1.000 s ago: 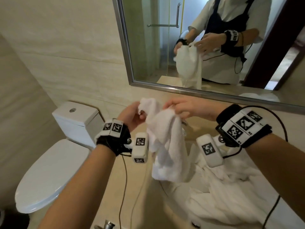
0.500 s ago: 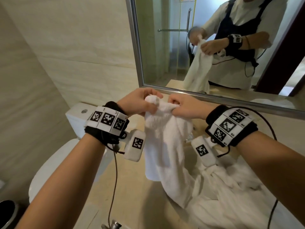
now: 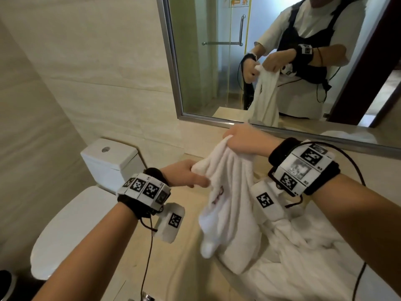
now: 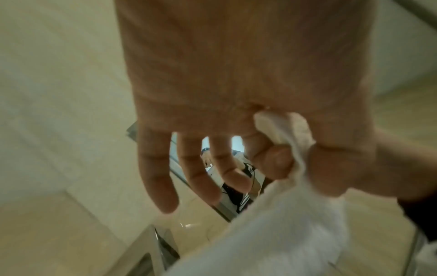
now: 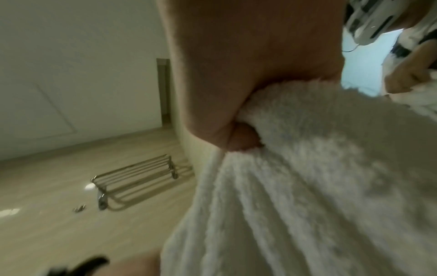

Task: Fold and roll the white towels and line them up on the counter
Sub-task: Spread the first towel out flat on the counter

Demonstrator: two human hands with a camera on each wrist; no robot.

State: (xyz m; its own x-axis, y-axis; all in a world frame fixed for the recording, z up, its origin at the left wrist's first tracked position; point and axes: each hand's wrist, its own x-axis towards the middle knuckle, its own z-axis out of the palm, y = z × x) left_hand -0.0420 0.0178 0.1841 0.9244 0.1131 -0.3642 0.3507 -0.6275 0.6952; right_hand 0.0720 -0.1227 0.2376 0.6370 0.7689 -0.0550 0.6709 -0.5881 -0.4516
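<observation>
towel held aloft by its top edge, not yet spread for folding

a white towel [image 3: 227, 205] is held in the air in front of the mirror [image 3: 217, 61], bunched into long vertical folds, with its lower end hanging down to the heap of white towels [image 3: 303, 257] that lies below the mirror. a reddish mark is seen on the cloth below the left hand's grip. no folded or rolled towel is visible on the counter [image 3: 184, 268], so the task is judged to be at an early stage: the edge is being found and opened out.

risks are judged as follows. the left hold is slight, so the corner could be lost if the hands are drawn apart sharply. the hanging end could catch on the heap and drag other cloth along. a fold started while the cloth is this bunched would likely come out crooked.

the left hand [image 3: 186, 173] is held lower and further from the mirror; the corner is pinched between thumb and forefinger [image 4: 269, 158], while the other three fingers are left spread and free. the right hand [image 3: 243, 140] is raised nearer the mirror, knuckles up, and is closed as a fist round a thick gather of the top edge. both wrists are kept roughly level, forearms angled inward.
</observation>
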